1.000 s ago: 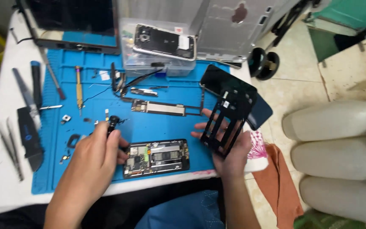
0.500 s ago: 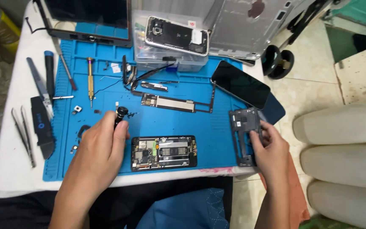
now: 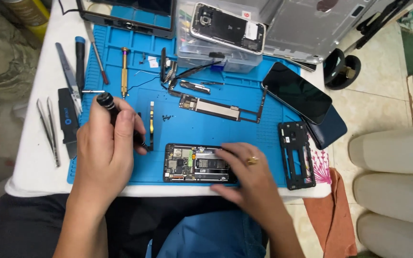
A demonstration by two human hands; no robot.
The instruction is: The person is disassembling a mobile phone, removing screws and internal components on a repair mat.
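Observation:
An opened phone [image 3: 192,163] with its circuit board showing lies near the front edge of the blue work mat [image 3: 201,126]. My right hand [image 3: 249,179] rests on the phone's right end, fingers spread over it. My left hand [image 3: 105,150] grips a black screwdriver [image 3: 112,109], held upright-tilted just left of the phone. A black inner frame [image 3: 296,154] lies flat on the mat's right edge, apart from both hands.
A dark phone screen [image 3: 296,91] lies on a blue cover at the right. A long board strip [image 3: 210,108], small screws, tweezers [image 3: 48,129], several other tools, a clear box with another opened phone [image 3: 228,26] and a laptop base surround the mat.
My right hand set the black frame down at the mat's right edge and moved left onto the opened phone. My left hand still holds the screwdriver.

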